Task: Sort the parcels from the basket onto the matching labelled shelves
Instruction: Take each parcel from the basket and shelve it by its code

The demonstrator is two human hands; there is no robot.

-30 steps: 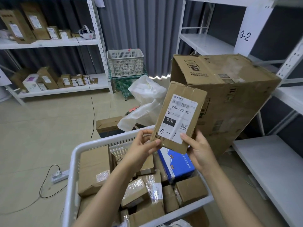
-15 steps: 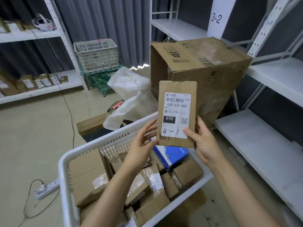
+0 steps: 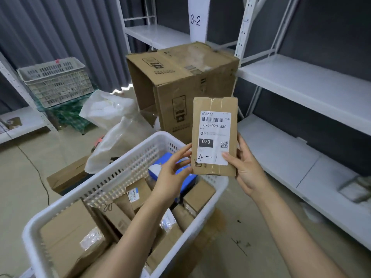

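Gripping parcel (image 3: 214, 135) between left hand (image 3: 172, 173) and right hand (image 3: 246, 170), white basket (image 3: 120, 177) below, white shelves (image 3: 301, 81) right, beige floor (image 3: 24, 177)

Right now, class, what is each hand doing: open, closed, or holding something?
Left hand: holds the parcel by its left edge.
Right hand: grips the parcel's right edge, thumb on the front.
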